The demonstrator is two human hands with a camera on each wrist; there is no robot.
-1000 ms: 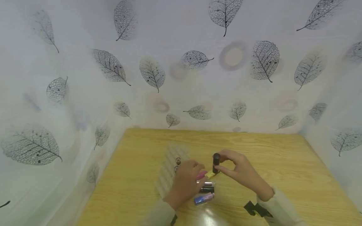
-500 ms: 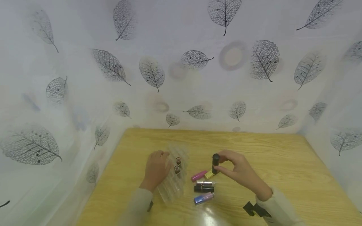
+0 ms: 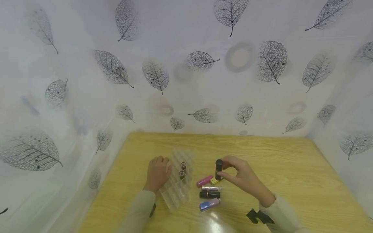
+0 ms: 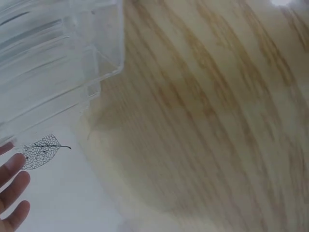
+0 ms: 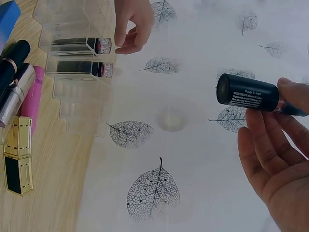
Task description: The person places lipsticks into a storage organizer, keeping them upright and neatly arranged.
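My right hand (image 3: pixel 244 178) holds a black lipstick (image 3: pixel 219 169) upright between thumb and fingers, raised over the table. In the right wrist view this lipstick (image 5: pixel 247 92) shows a white-printed label on its base. My left hand (image 3: pixel 157 173) is beside the left edge of a clear stepped lipstick organizer (image 3: pixel 174 194), its fingers loosely bent. Fingertips (image 4: pixel 12 169) appear apart from each other below the organizer (image 4: pixel 48 63) in the left wrist view. Two dark lipsticks (image 5: pixel 77 68) lie in neighbouring slots of the organizer; its other visible slots hold nothing.
Right of the organizer lie a pink tube (image 3: pixel 205 181), a gold lipstick case (image 3: pixel 215 180), a silver tube (image 3: pixel 210 188), a black tube (image 3: pixel 209 194) and a blue-pink tube (image 3: pixel 209 204). A leaf-patterned white sheet (image 3: pixel 209 90) surrounds the wooden table (image 3: pixel 262 149).
My left hand has moved left from over the tubes, across the organizer, to its left side. The right hand keeps the lipstick upright and has drifted slightly left.
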